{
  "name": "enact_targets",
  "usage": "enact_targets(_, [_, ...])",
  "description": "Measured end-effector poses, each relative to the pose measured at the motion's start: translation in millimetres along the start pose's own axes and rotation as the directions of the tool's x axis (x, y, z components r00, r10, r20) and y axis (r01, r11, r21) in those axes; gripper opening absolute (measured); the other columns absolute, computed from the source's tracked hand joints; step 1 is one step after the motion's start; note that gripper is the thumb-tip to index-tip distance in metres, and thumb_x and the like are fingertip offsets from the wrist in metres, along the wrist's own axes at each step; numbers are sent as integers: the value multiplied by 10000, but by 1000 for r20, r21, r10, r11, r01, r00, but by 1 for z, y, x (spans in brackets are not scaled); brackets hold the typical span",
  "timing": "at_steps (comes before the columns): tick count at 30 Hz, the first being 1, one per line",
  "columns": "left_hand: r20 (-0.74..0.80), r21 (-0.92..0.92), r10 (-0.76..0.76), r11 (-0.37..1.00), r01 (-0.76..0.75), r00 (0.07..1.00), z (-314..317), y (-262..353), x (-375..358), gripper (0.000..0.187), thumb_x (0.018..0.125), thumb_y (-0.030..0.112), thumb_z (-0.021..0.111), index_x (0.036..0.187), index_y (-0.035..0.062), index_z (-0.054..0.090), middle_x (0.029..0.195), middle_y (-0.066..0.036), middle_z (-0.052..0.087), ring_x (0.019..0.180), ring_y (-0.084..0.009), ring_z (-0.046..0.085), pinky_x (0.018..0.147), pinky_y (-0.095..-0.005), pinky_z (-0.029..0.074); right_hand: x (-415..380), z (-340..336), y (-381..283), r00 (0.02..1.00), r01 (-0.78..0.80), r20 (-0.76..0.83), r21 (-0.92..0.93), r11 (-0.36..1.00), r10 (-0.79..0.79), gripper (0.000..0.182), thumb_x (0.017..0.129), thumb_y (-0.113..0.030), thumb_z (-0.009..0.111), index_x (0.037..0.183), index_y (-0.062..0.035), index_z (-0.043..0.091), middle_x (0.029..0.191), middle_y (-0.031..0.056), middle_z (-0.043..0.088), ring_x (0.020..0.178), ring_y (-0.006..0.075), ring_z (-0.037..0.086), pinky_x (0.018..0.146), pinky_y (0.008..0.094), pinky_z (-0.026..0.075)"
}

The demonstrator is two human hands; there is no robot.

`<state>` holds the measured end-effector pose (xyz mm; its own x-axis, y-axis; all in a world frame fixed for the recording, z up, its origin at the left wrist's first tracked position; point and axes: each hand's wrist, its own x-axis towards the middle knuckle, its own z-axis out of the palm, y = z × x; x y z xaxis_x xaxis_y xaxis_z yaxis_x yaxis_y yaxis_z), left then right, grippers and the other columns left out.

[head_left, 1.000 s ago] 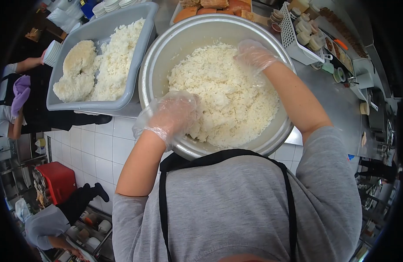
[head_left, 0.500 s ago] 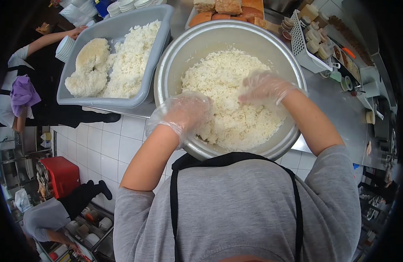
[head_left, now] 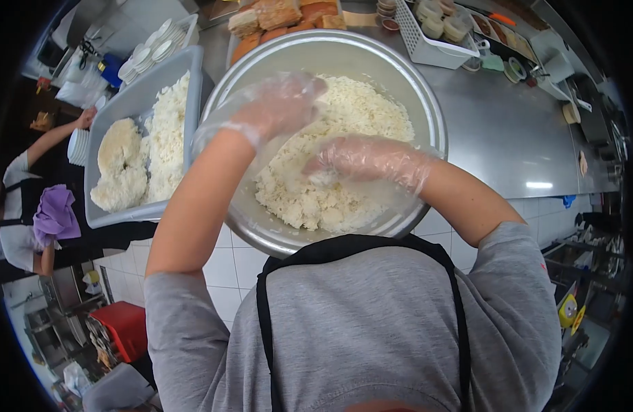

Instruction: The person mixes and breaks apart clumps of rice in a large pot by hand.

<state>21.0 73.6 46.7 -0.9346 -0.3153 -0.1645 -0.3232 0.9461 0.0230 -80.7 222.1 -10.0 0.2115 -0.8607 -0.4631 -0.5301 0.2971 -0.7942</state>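
A large round metal pot (head_left: 436, 130) stands before me with cooked white rice (head_left: 364, 103) inside. My left hand (head_left: 285, 103), in a clear plastic glove, is over the pot's upper left part. Its fingers stretch toward the right, somewhat blurred, and no object shows in them. Lower down, my right hand (head_left: 364, 156), gloved the same way, reaches in from the right. Its fingers curl round a clump of rice (head_left: 323, 179) above the lumpy rice near the middle.
A grey plastic tub (head_left: 193, 103) of rice stands left of the pot. Behind are brown-topped slabs (head_left: 275, 15) on a tray and a white basket (head_left: 426, 49) of small containers. A metal counter (head_left: 509, 123) extends right. A person with a purple cloth (head_left: 57, 214) stands at far left.
My view has turned, shifting the pot and tub leftward in the picture. My left hand has moved up to the pot's far left side, and my right hand has come toward the middle.
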Motion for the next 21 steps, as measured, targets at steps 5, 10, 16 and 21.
enact_targets(5, [57, -197, 259, 950, -243, 964, 31, 19, 87, 410, 883, 244, 567, 1277, 139, 522, 1314, -133, 534, 1222, -329, 488, 1028, -417, 398, -61, -48, -26, 911, 111, -309, -457, 883, -274, 281, 806, -84, 594, 1070, -33, 677, 1059, 211, 661, 990, 297, 648, 875, 375, 494])
enact_targets(10, [82, -246, 440, 878, -410, 894, 52, 42, 115, 565, 805, 332, 667, 1318, 157, 511, 1324, -127, 537, 1234, -337, 474, 1058, -417, 371, -48, -77, -10, 719, -517, -638, -226, 826, 275, 319, 802, -56, 627, 1112, 17, 615, 1126, 228, 620, 1059, 354, 602, 893, 389, 493])
enact_targets(16, [-177, -127, 469, 861, -493, 865, 99, 31, 135, 696, 554, 412, 822, 1173, 160, 628, 1225, -136, 594, 1158, -345, 524, 1017, -426, 406, -22, -73, 18, 768, -307, -635, -487, 818, -90, 197, 727, -44, 663, 919, -18, 701, 931, 232, 671, 899, 377, 647, 832, 431, 508])
enact_targets(21, [-203, -172, 576, 775, -608, 792, 126, 19, 149, 696, 591, 353, 808, 1219, 146, 590, 1269, -141, 565, 1206, -333, 489, 1049, -427, 376, 3, -64, 43, 634, -327, -768, -158, 932, 92, 286, 764, -164, 645, 994, -6, 704, 1036, 209, 680, 954, 324, 666, 870, 402, 506])
